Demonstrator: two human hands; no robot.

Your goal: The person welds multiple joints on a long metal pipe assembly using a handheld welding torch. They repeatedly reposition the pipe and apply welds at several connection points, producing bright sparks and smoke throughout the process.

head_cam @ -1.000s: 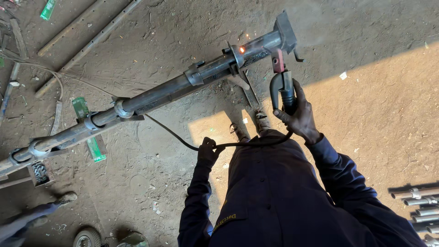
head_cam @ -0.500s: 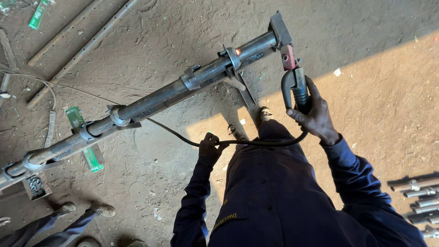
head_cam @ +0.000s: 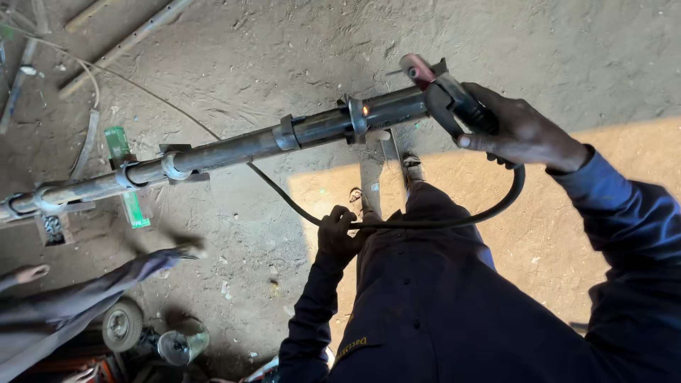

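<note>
My right hand [head_cam: 521, 131] grips a welding electrode holder [head_cam: 454, 103] with a reddish tip, held at the right end of a long steel pipe [head_cam: 241, 147]. A small orange glow [head_cam: 365, 110] shows on a collar of the pipe just left of the holder. The black cable [head_cam: 489, 213] loops down from the holder and across my thigh. My left hand [head_cam: 339, 234] rests on my knee, fingers curled over that cable. I wear dark blue work clothes.
The pipe rests on a metal stand [head_cam: 372, 177] over a dirt floor. Another person's leg [head_cam: 78, 305] comes in at the lower left. A small wheel [head_cam: 122, 326] and a metal cup [head_cam: 181, 344] lie nearby. Steel bars [head_cam: 124, 42] lie at the top left.
The view has shifted and closed in. My right hand has lifted the holder from below the pipe's end up to its top. The weld spark has faded to a small glow.
</note>
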